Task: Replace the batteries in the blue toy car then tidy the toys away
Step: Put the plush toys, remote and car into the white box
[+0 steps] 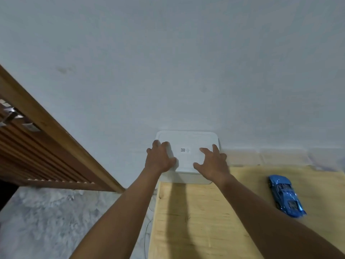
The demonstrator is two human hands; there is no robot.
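A white lidded storage box (188, 139) stands against the wall at the far left corner of the wooden table (205, 212). Its lid carries a small QR label. My left hand (159, 157) rests on the left part of the lid with spread fingers, thumb along the front edge. My right hand (211, 162) lies on the right part of the lid, fingers spread. A shiny blue toy car (286, 196) sits on its wheels on the table at the right, well apart from both hands.
A pale wall fills the upper view. A brown slatted wooden door (37, 146) stands at the left. Grey speckled floor (56, 221) lies below the table's left edge, with a thin cable (146, 227) hanging there. Tiles (280, 156) run behind the table.
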